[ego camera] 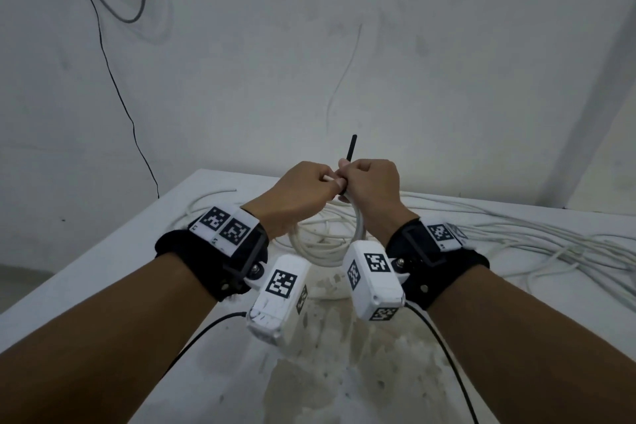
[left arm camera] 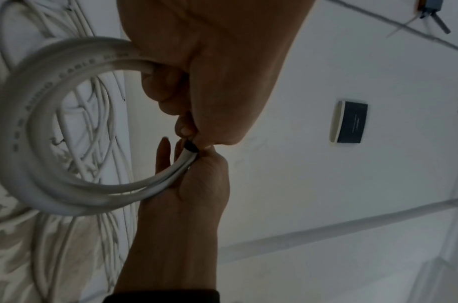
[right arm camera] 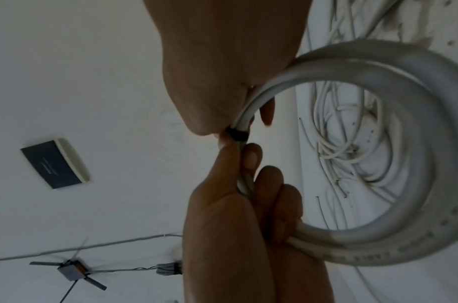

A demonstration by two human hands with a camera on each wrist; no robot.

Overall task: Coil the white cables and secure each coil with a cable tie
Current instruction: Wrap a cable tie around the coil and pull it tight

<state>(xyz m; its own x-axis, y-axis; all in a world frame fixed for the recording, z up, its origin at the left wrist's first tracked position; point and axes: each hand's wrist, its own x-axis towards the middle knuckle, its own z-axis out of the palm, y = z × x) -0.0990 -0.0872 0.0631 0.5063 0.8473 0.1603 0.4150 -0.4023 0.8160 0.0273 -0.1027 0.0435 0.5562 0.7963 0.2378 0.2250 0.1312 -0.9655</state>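
Above the white table (ego camera: 113, 244), both hands meet on a coil of white cable (ego camera: 320, 248) that hangs below them. My left hand (ego camera: 306, 189) has its fingers curled round the coil's strands (right arm camera: 246, 184). A black cable tie (right arm camera: 237, 134) is wrapped round the strands between the two hands. Its tail (ego camera: 352, 148) sticks up out of my right hand (ego camera: 373, 186), which pinches it against the coil. The left wrist view shows the coil (left arm camera: 15, 160) as a thick ring, with the tie (left arm camera: 191, 146) where the left hand (left arm camera: 210, 82) and right hand (left arm camera: 194, 194) touch.
Loose white cables (ego camera: 516, 237) sprawl across the table's right side, and more lie behind the hands (ego camera: 206, 203). A thin black wire (ego camera: 113, 79) runs down the wall at the left. The table's left edge slopes toward me.
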